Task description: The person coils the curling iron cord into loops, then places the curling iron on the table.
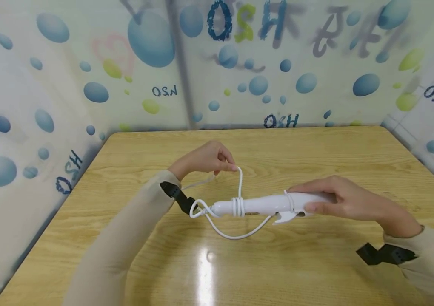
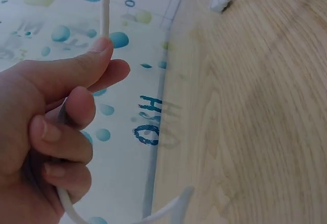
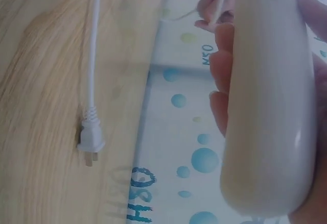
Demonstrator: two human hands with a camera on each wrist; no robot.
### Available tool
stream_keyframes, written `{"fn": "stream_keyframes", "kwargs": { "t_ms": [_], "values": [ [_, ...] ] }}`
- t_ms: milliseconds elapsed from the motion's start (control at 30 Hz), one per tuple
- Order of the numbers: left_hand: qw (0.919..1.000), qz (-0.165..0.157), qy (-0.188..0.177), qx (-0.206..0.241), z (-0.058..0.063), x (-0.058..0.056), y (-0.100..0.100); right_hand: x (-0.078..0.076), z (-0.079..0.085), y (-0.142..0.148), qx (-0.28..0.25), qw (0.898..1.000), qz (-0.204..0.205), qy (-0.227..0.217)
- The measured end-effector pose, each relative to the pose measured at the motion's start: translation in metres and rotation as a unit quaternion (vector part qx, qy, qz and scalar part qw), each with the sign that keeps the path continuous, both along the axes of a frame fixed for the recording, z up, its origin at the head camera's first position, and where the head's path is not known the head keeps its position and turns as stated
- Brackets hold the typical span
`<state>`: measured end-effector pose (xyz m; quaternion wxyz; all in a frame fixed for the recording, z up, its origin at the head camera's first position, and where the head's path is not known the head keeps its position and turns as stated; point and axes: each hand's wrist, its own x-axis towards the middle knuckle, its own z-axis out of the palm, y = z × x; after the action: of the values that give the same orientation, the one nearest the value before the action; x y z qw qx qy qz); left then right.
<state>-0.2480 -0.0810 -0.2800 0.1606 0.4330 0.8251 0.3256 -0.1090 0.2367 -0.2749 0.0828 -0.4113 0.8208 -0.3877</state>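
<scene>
A white wand-shaped corded appliance (image 1: 264,205) is held level above the table, with a small lever (image 1: 285,218) on its underside. My right hand (image 1: 345,199) grips its thicker right part; the rounded end shows in the right wrist view. The white cord (image 1: 240,182) wraps several times round the left part, and another loop sags below. Between thumb and forefinger, my left hand (image 1: 211,158) pinches the cord up and behind the appliance. More cord runs through the other curled fingers in the left wrist view. A two-prong plug (image 3: 91,137) appears in the right wrist view.
The wooden table (image 1: 278,272) has a glossy light reflection near its front. Patterned sheets (image 1: 209,76) with blue and green drops stand along its back and both sides. Black straps (image 1: 178,196) with small devices sit on both wrists over beige sleeves.
</scene>
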Motion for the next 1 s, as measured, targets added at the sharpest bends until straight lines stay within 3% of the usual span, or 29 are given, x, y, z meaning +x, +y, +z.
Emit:
{"fn": "stream_keyframes", "kwargs": {
  "t_ms": [267, 500, 633, 800, 1000],
  "values": [
    [0.9988, 0.000, 0.048, 0.014, 0.023, 0.014, 0.001, -0.003, -0.006, -0.002, 0.093, 0.995, -0.029, -0.001],
    [0.9983, -0.009, 0.057, 0.005, 0.046, 0.038, 0.004, -0.008, -0.009, -0.010, 0.174, 0.981, -0.083, -0.002],
    [0.9981, -0.012, 0.060, 0.002, 0.055, 0.054, 0.007, -0.013, -0.009, -0.010, 0.192, 0.975, -0.110, -0.001],
    [0.9988, -0.005, 0.048, 0.007, 0.059, 0.069, 0.011, -0.016, -0.010, -0.011, 0.205, 0.968, -0.146, 0.015],
    [0.9983, 0.042, 0.033, 0.025, 0.056, 0.081, 0.014, -0.015, -0.008, -0.016, 0.215, 0.954, -0.199, 0.055]
  ]
}}
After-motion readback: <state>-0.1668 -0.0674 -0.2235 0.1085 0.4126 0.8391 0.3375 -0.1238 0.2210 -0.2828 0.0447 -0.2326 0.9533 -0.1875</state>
